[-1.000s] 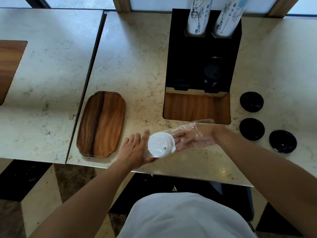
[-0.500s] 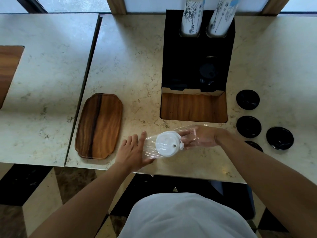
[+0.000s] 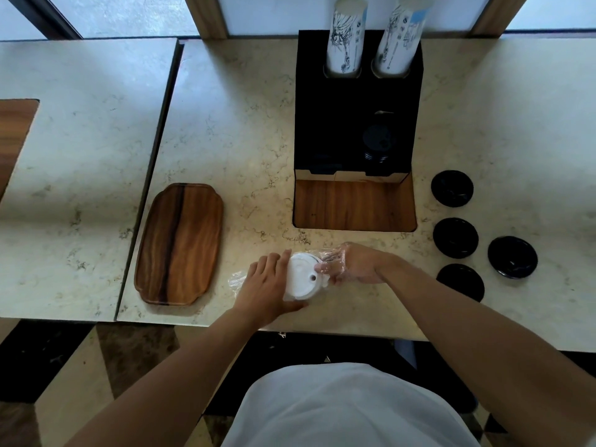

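Far left: a pale stone table (image 3: 80,156) w/ a brown wood patch (image 3: 13,140) at its left edge. A thin dark gap splits it from the 2nd table (image 3: 232,124), same pale stone.

On the 2nd table, nr the front-left corner, a wood tray (image 3: 180,243) lies flat.

Just right of the tray, a crinkly clear bag (image 3: 237,280) peeks out from under the left hand (image 3: 267,288). This hand holds the white lid (image 3: 303,279) from the left: fingers close together & curled over the lid's edge, thumb along the near side.

The white lid is nr the front edge of the 2nd table, btw the 2 hands. It's round w/ a small hole. Can't tell if more lids sit under it.

The right hand (image 3: 351,266) is wrapped in clear plastic. Its fingers are bent & the tips pinch the lid's right edge.

Behind the hands a wood panel (image 3: 354,204) is set in the table, & a black box (image 3: 354,108) stands at its back. A cup stack (image 3: 346,37) & a 2nd cup stack (image 3: 400,40) stick up from the top. Dark lids (image 3: 375,143) sit in a slot lower down.

Right side: 4 round lids lie flat on the table: back black lid (image 3: 452,188), middle black lid (image 3: 455,237), far-right black lid (image 3: 512,257), & front black lid (image 3: 461,282), partly hidden by the right arm.
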The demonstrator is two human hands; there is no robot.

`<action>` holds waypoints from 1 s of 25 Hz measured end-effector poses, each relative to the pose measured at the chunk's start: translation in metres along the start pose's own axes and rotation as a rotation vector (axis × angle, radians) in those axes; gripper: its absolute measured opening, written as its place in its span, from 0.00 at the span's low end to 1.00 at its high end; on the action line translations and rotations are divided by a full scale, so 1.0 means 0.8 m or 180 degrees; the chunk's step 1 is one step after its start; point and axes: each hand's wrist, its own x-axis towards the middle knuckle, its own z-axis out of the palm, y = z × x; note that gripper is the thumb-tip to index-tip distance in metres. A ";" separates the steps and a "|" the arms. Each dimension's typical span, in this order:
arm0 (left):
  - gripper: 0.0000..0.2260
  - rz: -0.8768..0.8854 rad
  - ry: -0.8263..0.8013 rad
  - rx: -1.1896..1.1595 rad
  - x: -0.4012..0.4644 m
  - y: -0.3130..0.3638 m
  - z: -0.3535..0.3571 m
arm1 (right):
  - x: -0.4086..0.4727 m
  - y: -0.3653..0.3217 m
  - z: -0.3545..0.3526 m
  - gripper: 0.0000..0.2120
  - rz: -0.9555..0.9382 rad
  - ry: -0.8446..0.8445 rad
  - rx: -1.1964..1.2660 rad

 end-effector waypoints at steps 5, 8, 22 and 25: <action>0.54 -0.0025 0.0057 0.0123 0.001 0.002 0.004 | 0.003 0.003 0.015 0.17 -0.0102 0.0146 0.0188; 0.55 0.0059 -0.0025 0.0071 0.001 -0.004 0.006 | 0.004 0.012 0.025 0.20 -0.0085 0.0313 0.0082; 0.42 0.0154 0.0233 0.0150 -0.008 -0.008 0.014 | -0.008 0.006 -0.020 0.08 0.0184 0.0540 -0.1069; 0.42 0.0111 0.0225 0.0209 -0.007 -0.014 0.010 | -0.010 -0.003 -0.022 0.09 0.0026 0.0644 -0.1278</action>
